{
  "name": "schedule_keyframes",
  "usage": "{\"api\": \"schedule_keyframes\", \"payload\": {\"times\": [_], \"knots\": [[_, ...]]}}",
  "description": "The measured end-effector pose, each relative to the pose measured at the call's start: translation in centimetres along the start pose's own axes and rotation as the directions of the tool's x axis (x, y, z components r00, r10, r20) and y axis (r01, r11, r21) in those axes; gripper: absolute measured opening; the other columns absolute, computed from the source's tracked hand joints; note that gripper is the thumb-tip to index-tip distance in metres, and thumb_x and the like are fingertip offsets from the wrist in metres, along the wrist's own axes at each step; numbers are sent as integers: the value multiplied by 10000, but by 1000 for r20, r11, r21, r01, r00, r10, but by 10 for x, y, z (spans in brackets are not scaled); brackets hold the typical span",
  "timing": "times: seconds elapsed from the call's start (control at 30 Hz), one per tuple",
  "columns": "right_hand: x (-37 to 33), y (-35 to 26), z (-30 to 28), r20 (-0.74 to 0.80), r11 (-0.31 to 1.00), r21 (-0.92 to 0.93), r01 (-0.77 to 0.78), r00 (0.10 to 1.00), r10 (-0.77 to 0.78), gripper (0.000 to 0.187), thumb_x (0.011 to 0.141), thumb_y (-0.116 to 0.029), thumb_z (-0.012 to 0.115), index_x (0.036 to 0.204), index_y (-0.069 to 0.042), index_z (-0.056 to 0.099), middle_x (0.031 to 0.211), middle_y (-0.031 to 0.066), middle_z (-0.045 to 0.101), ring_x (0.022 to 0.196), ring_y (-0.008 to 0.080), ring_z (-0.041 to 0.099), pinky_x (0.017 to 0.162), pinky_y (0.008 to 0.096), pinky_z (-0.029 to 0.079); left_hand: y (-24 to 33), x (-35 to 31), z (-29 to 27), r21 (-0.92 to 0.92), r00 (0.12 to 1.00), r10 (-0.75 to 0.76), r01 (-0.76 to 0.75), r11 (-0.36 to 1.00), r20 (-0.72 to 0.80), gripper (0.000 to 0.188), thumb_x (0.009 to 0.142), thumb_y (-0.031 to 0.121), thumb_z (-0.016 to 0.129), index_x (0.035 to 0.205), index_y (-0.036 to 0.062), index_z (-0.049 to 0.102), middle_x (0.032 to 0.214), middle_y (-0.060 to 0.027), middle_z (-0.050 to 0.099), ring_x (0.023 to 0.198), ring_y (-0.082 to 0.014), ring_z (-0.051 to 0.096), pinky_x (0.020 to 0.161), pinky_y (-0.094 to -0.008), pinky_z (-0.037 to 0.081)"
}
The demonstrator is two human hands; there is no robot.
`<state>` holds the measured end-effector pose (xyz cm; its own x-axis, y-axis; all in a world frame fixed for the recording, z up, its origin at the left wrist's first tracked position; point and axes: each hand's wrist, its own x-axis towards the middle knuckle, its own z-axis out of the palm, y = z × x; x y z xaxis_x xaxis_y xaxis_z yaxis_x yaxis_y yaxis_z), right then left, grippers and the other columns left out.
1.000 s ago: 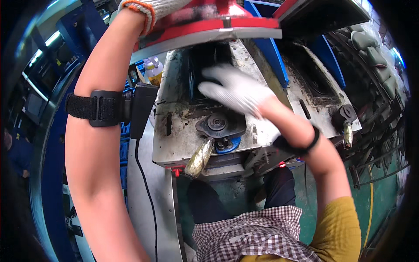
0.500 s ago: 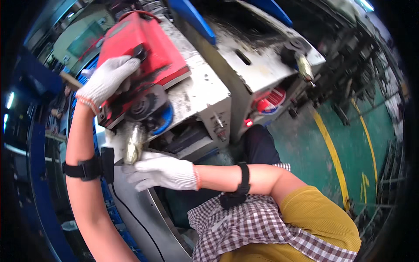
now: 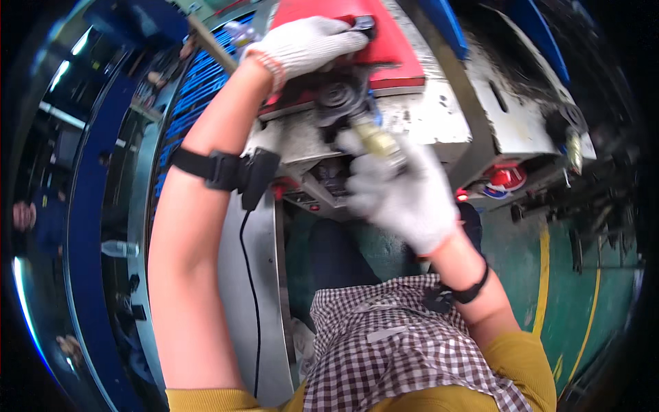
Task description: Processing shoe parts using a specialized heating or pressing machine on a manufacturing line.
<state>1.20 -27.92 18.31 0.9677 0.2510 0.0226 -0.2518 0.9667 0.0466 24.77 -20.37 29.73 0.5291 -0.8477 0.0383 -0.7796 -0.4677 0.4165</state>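
Note:
My gloved left hand lies on the red cover of a machine. Its fingers close on a black knob. Lower down, a lever-like handle with a pale yellowish grip slants away from a dark round hub. My gloved right hand is against the grip's lower end, its fingers curving to the left of it. Motion blurs that hand, so I cannot make out how firmly it holds.
To the right stands a second white machine with a similar handle. Blue crates line the left side. A grey metal panel is below my left forearm, and a black cable hangs there. Metal racks stand far right.
The view has swung, so the machine sits farther right and higher. My right hand and the handle have swung to the right about the hub. My left hand stays at the knob.

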Motion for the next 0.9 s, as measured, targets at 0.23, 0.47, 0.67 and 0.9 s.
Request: {"api": "schedule_keyframes", "payload": {"times": [0.23,0.47,0.67,0.9], "knots": [[-29,-57,-9,260,-84,-939,334,525,-810,394,1026,-133,586,1402,-16,564,921,-16,552,820,66,502,769,259,470,9,-8,-6,143,996,1,11,990,-88,502,989,571,537,982,107,729,718,-57,653,687,-181,640,702,-346,480],[24,-36,5,762,-893,-420,161,597,-251,310,913,-17,673,1220,-40,706,1198,122,670,1176,271,603,1066,409,441,4,-35,34,308,768,262,-89,947,-584,263,880,353,659,1034,161,753,982,-139,735,934,-343,706,865,-467,554],[1,-64,-36,652,-756,-651,62,555,-516,453,1077,-168,508,1464,67,496,1486,170,548,1368,256,511,1169,389,358,-57,-196,78,-142,372,-251,297,944,-893,610,800,274,735,1348,44,597,1354,-192,595,1304,-382,522,1144,-495,374],[-6,-75,-54,630,-674,-732,101,475,-614,423,1090,-176,468,1411,91,537,1429,206,582,1297,299,574,1139,418,414,-258,-554,99,-936,-885,-453,-67,345,-104,1031,673,412,896,1452,-62,415,1417,-262,554,1296,-370,571,1131,-407,432]]}}
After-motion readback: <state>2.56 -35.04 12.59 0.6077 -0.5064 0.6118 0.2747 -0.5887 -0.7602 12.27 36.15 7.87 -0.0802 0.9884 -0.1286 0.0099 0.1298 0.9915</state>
